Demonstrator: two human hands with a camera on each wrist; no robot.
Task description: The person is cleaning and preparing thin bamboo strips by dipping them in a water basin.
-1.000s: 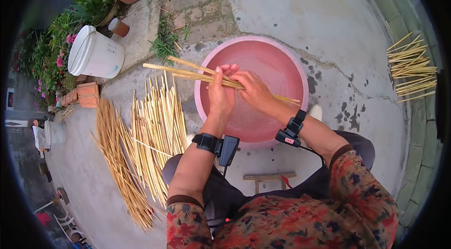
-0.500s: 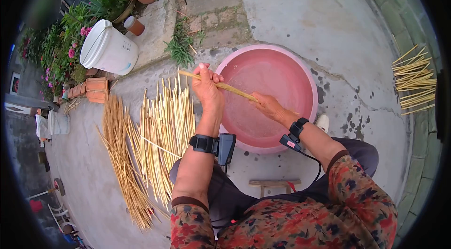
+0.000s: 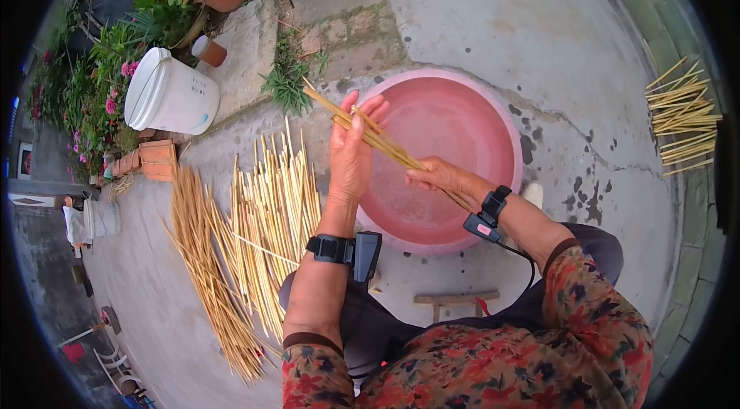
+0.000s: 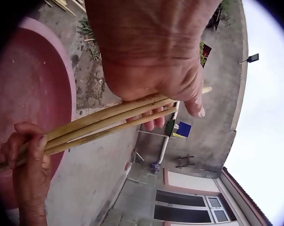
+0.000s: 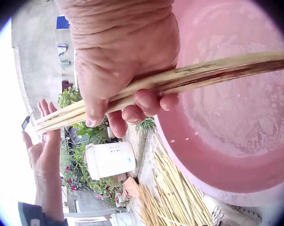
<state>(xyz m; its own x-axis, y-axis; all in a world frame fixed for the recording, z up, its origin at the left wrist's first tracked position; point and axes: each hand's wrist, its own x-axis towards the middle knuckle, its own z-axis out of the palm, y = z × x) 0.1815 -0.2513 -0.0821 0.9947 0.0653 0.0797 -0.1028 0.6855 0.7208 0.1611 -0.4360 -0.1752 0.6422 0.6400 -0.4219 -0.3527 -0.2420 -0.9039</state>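
Observation:
In the head view, my right hand [image 3: 443,176] grips a small bunch of pale yellow stalks [image 3: 389,148]. The right wrist view shows its fingers curled round the bunch [image 5: 189,77], which has brown streaks along it. My left hand [image 3: 351,151] is raised near the other end, fingers spread and fairly straight, with the stalks lying across its palm. In the left wrist view, several stalks [image 4: 106,120] fan slightly apart under that palm. Below both hands stands a wide pink basin [image 3: 447,120] with some water in it.
Left of the basin lie a pile of pale stalks [image 3: 270,216] and a browner bundle [image 3: 204,255]. Another stalk heap [image 3: 682,120] lies far right. A white bucket [image 3: 173,93], bricks [image 3: 158,160] and potted plants stand at upper left. A low wooden stool [image 3: 455,299] is near my legs.
Both hands were close together on spread stalks; the right hand has drawn away to the lower right, gripping the bunch. The left fingers, curled round it half a second ago, have opened out.

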